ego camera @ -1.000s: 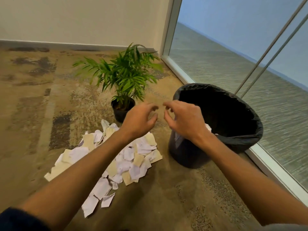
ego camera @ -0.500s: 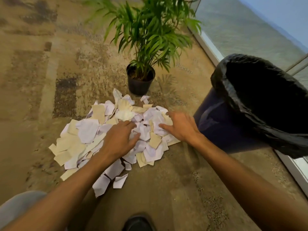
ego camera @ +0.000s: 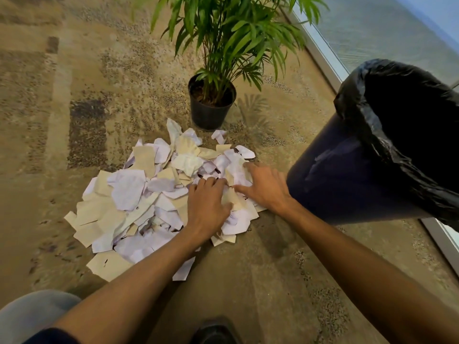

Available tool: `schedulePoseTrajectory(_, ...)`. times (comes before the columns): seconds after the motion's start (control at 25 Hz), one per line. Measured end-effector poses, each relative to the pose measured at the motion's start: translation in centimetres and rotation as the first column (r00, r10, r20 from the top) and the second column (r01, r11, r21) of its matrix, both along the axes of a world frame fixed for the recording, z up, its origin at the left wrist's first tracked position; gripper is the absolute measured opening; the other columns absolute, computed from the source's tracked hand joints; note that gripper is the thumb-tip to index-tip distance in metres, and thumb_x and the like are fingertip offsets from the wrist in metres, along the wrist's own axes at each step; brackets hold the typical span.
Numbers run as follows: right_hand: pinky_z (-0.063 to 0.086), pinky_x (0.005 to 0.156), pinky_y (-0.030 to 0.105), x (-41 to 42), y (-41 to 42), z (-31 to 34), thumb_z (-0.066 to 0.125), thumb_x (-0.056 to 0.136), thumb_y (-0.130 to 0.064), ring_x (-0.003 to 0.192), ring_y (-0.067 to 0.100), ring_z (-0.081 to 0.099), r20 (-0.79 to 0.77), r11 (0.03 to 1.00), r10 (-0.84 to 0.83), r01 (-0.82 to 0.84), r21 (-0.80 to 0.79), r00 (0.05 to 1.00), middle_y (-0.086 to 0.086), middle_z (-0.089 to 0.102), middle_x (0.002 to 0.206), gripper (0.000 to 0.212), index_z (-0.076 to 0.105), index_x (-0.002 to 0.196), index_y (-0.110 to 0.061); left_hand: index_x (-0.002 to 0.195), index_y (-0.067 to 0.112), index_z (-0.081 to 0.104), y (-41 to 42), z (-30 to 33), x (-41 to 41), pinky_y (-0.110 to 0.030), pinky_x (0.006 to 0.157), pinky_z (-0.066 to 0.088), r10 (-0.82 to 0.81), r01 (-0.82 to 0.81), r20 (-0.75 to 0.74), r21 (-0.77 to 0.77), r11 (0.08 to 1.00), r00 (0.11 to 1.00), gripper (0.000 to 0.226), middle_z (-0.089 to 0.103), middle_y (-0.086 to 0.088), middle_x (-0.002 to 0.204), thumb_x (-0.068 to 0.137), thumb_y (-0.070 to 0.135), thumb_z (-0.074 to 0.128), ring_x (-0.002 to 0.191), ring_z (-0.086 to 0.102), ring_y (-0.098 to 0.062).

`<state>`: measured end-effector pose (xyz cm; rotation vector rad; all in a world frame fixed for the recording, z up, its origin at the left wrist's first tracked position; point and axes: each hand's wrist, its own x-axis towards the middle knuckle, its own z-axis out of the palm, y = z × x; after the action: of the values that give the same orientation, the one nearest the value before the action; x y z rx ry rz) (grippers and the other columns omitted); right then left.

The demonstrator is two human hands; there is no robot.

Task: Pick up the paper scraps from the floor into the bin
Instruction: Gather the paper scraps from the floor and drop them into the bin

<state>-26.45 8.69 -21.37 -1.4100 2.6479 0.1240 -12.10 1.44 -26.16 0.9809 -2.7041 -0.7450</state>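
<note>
Two hands — left hand [ego camera: 207, 207] and right hand [ego camera: 264, 186] — press spread fingers on the paper scraps [ego camera: 129, 192] at centre frame; bin [ego camera: 347, 170] at right.

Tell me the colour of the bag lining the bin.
Black and glossy, folded over the rim of the dark blue bin; bag shows in the head view.

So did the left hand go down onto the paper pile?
Yes. The left hand was up in the air near the potted plant; now it lies on the paper scraps, closer to the floor.
</note>
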Motion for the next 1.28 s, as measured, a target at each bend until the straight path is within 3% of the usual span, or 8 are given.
schedulePoseTrajectory(0.16, 0.052, 0.083, 0.039, 0.0, 0.3, -0.2, 0.052, 0.082, -0.072, 0.106, 0.025, 0.062, 0.042, 0.998, 0.015, -0.013, -0.059, 0.999, 0.004, 0.064, 0.122, 0.071, 0.053, 0.133, -0.021, 0.117, 0.021, 0.062, -0.9, 0.7, 0.9, -0.035, 0.079, 0.051, 0.123, -0.079, -0.17, 0.244, 0.967, 0.978, 0.042, 0.069, 0.0, 0.103, 0.076, 0.021, 0.069, 0.091, 0.063, -0.021)
schedulePoseTrajectory(0.4, 0.05, 0.08, 0.039, -0.5, -0.7, 0.1, 0.045, 0.082, -0.077, 0.098, 0.026, 0.063, 0.081, 0.995, -0.072, 0.077, -0.06, 0.994, 0.005, 0.067, 0.11, 0.074, 0.057, 0.127, -0.02, 0.107, 0.017, 0.065, -3.2, 1.9, 1.4, -0.03, 0.063, 0.05, 0.127, -0.077, -0.139, 0.32, 0.944, 0.982, 0.038, 0.068, -0.001, 0.087, 0.07, 0.009, 0.066, 0.076, 0.061, -0.019)
schedulePoseTrajectory(0.52, 0.044, 0.071, 0.034, 0.1, -1.7, 0.1, 0.057, 0.085, -0.058, 0.081, 0.025, 0.062, 0.069, 0.992, -0.113, 0.117, -0.055, 0.991, 0.001, 0.063, 0.082, 0.043, 0.062, 0.095, -0.016, 0.084, 0.005, 0.065, -4.2, 1.3, 1.4, -0.032, 0.051, 0.04, 0.091, -0.065, -0.074, 0.297, 0.953, 0.993, 0.017, 0.059, -0.009, 0.065, 0.068, 0.01, 0.065, 0.06, 0.054, -0.024)
schedulePoseTrajectory(0.68, 0.051, 0.067, 0.035, -0.1, -2.0, 0.3, 0.058, 0.083, -0.036, 0.057, 0.019, 0.051, 0.065, 0.979, -0.168, 0.174, -0.102, 0.984, -0.002, 0.051, 0.06, 0.026, 0.056, 0.072, -0.013, 0.076, 0.003, 0.063, -5.3, 2.1, 1.4, -0.031, 0.052, 0.038, 0.07, -0.068, 0.004, 0.312, 0.948, 0.998, 0.013, 0.064, -0.017, 0.07, 0.068, 0.01, 0.071, 0.064, 0.058, -0.028)
schedulePoseTrajectory(0.76, 0.05, 0.061, 0.033, -0.3, -1.5, 0.5, 0.055, 0.084, -0.027, 0.055, 0.02, 0.049, 0.028, 0.978, -0.159, 0.161, -0.134, 0.987, 0.001, 0.055, 0.061, 0.019, 0.06, 0.075, -0.011, 0.076, 0.012, 0.064, -5.8, 2.6, 1.5, -0.03, 0.053, 0.04, 0.055, -0.062, 0.03, 0.329, 0.942, 0.998, 0.012, 0.066, -0.017, 0.072, 0.069, 0.008, 0.073, 0.067, 0.061, -0.029)
schedulePoseTrajectory(0.92, 0.046, 0.059, 0.034, -0.4, -0.3, 0.7, 0.052, 0.091, -0.017, 0.069, 0.028, 0.062, -0.012, 0.977, -0.113, 0.109, -0.182, 0.993, 0.008, 0.068, 0.076, 0.021, 0.069, 0.098, -0.008, 0.066, 0.002, 0.061, -6.1, 2.3, 1.7, -0.03, 0.052, 0.031, 0.03, -0.042, 0.045, 0.294, 0.955, 0.999, 0.01, 0.051, -0.013, 0.058, 0.069, 0.005, 0.07, 0.059, 0.05, -0.031)
schedulePoseTrajectory(1.08, 0.043, 0.054, 0.031, -0.4, -0.5, 0.5, 0.053, 0.094, -0.025, 0.067, 0.027, 0.064, -0.003, 0.987, -0.083, 0.082, -0.139, 0.997, 0.007, 0.066, 0.07, 0.023, 0.067, 0.087, -0.009, 0.052, 0.01, 0.031, -5.1, 2.1, 1.8, -0.029, 0.047, 0.018, -0.034, 0.029, 0.021, 0.216, 0.976, 0.999, 0.035, 0.027, -0.001, 0.049, 0.068, 0.005, 0.062, 0.049, 0.029, -0.023)
schedulePoseTrajectory(1.28, 0.045, 0.051, 0.031, -0.7, -0.9, 0.9, 0.051, 0.093, -0.014, 0.059, 0.024, 0.059, -0.11, 0.985, -0.066, 0.047, -0.164, 0.992, 0.003, 0.06, 0.063, 0.019, 0.064, 0.079, -0.01, 0.055, 0.009, 0.032, -5.1, 2.9, 2.0, -0.027, 0.046, 0.021, -0.021, 0.024, -0.029, 0.14, 0.99, 0.999, 0.031, 0.028, -0.002, 0.05, 0.071, 0.008, 0.058, 0.047, 0.03, -0.021)
